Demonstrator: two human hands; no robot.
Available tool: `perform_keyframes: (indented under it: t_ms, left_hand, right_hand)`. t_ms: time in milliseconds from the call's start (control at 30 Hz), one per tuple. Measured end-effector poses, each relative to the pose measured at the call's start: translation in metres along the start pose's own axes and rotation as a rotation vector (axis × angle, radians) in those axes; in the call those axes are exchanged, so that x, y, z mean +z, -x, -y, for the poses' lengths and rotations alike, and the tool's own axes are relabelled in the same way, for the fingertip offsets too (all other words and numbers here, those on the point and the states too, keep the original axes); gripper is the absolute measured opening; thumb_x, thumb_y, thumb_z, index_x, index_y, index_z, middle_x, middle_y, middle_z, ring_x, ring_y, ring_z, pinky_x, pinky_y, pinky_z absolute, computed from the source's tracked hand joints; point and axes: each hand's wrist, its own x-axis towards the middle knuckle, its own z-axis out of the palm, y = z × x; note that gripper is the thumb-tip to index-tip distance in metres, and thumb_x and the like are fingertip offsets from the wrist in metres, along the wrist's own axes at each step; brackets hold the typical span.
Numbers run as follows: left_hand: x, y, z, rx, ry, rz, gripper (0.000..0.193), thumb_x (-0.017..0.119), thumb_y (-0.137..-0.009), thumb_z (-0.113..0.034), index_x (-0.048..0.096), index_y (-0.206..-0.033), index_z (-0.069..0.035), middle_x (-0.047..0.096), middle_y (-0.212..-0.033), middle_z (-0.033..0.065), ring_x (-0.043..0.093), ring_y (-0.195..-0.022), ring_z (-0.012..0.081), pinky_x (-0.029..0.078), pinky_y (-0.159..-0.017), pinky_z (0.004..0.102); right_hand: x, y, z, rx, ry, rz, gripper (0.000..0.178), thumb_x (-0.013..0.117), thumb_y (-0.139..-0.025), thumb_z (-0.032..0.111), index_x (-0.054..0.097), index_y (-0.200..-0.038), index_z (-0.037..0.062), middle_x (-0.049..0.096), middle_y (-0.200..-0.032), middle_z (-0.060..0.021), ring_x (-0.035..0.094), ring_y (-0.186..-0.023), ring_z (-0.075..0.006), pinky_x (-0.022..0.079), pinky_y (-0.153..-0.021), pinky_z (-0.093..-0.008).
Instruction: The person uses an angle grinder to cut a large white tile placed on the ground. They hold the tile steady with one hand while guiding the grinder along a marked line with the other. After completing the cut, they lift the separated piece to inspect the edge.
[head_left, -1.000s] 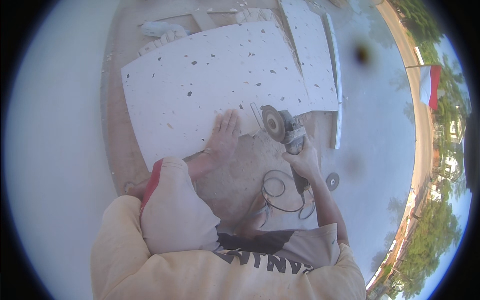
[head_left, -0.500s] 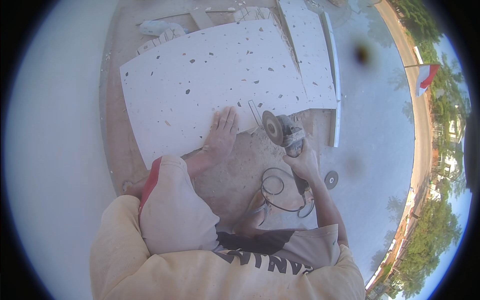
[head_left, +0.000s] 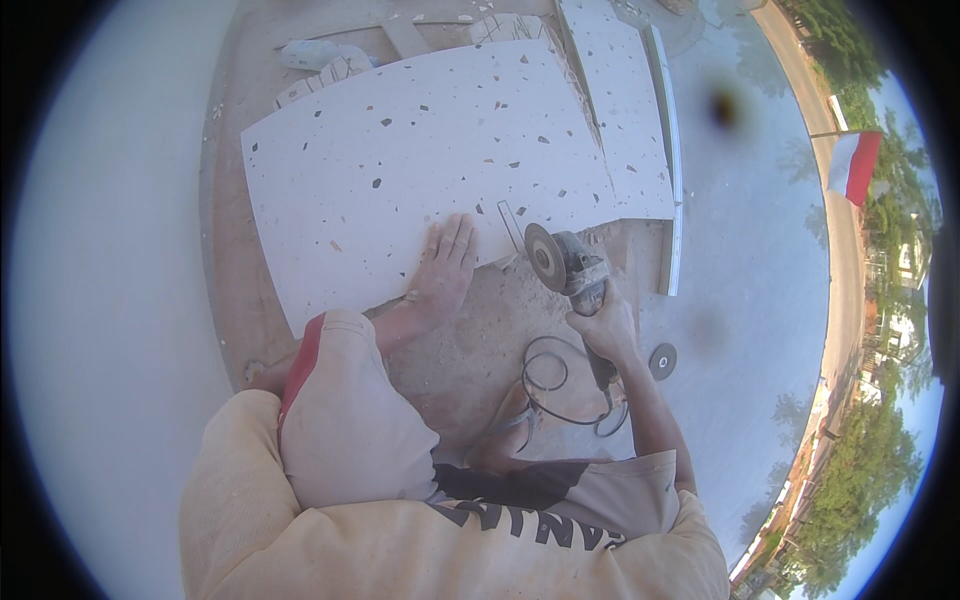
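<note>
White slab (head_left: 430, 150) bears the flattened left hand (head_left: 445, 268) near its edge; over dusty floor (head_left: 440, 370), the right hand (head_left: 608, 325) grips a grinder (head_left: 580, 270).

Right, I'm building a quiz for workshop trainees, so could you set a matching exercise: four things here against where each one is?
Things:
1. bare left hand
2. grey handheld angle grinder
3. dark, round, flat disc
4. red-and-white cloth flag

Places:
A. lying on the smooth pale floor
B. near the picture's right edge
C. palm down on the white, dark-speckled slab
D. gripped in the bare right hand

Pairs: 1-C, 2-D, 3-A, 4-B
</note>
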Motion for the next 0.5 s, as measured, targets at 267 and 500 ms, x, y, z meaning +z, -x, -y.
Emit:
perform_keyframes:
  t_ms: [267,500]
  left_hand:
    - [0.012,0.001,0.002,0.023,-0.05,-0.063,0.066,0.049,-0.098,-0.013,0.034,-0.156,0.015,0.026,-0.168,0.0319,0.02,-0.16,0.0453,0.017,-0.13,0.061]
    - [0.015,0.001,0.003,0.027,-0.028,-0.088,0.066,0.049,-0.097,-0.012,0.035,-0.155,0.015,0.025,-0.168,0.0321,0.021,-0.159,0.0456,0.018,-0.13,0.0609]
  right_hand:
    - [-0.001,-0.002,0.005,0.011,0.008,0.011,0.072,0.079,-0.072,0.033,0.059,-0.131,-0.0025,0.075,-0.106,-0.0265,0.073,-0.103,-0.0441,0.056,-0.091,-0.0503]
    - [0.001,-0.007,0.006,0.013,0.029,0.011,0.078,0.079,-0.071,0.034,0.056,-0.135,-0.004,0.074,-0.109,-0.0287,0.072,-0.106,-0.0451,0.056,-0.092,-0.0511]
